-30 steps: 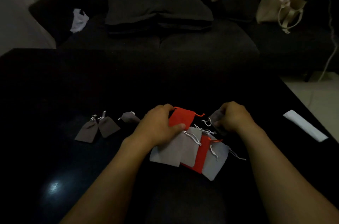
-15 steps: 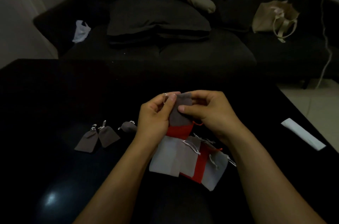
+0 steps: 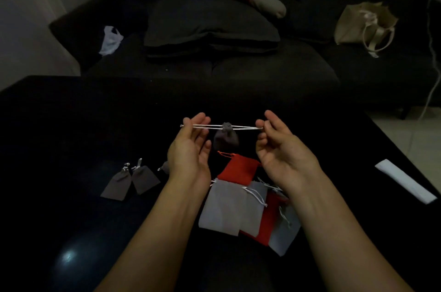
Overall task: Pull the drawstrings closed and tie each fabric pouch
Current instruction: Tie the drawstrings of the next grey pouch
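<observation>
Now the grey pouch [image 3: 225, 138] hangs cinched between taut drawstrings [image 3: 243, 127].

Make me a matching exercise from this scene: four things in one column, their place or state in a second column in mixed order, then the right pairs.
1. dark grey pouch
2. red pouch
3. tote bag
4. white strip

A. on the sofa, right side
B. flat on the table, between the wrists
C. hanging on taut strings between both hands
D. near the table's right edge

Pairs: 1-C, 2-B, 3-A, 4-D
</observation>
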Motion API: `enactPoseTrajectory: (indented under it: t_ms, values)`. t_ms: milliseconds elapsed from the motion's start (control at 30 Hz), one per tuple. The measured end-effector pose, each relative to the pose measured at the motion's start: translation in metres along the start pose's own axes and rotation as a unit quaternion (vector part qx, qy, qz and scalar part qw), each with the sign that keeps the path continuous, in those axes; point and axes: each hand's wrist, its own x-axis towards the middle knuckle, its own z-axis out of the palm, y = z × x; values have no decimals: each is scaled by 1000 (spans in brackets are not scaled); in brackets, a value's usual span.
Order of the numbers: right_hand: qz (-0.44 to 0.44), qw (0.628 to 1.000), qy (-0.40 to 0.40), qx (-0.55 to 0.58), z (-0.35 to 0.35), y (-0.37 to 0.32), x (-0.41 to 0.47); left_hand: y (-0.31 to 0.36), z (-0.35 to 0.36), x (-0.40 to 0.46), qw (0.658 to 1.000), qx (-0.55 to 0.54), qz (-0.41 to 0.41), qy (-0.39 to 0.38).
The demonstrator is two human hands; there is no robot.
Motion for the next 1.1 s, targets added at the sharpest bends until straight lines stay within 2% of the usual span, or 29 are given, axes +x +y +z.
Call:
enactPoseTrajectory:
  t_ms: [200,367,467,533,633,767,900,1100]
  values:
    - [-18,999,-23,-21,2,4,1,1,0,-1,998,38,40,-32]
    - [-47,998,-17,-47,2,-3,0,5,-1,0,996,29,78,-29]
    - [-62,992,-42,-99,2,-4,-2,4,1,0,988,93,119,-39]
    - [-78,974,-73,-197,3,-4,-6,5,2,-3,980,131,139,-48]
    - [-135,928,-83,-336,5,-4,-10,5,2,-7,977,137,128,-102]
    - [-172,914,-79,-359,5,-9,-12,6,8,-7,975,137,100,-144]
    - [-185,906,-132,-358,4,-12,-13,2,4,-5,962,173,101,-185]
    - [-303,849,-168,-399,8,-15,-16,3,-2,-8,956,183,77,-213]
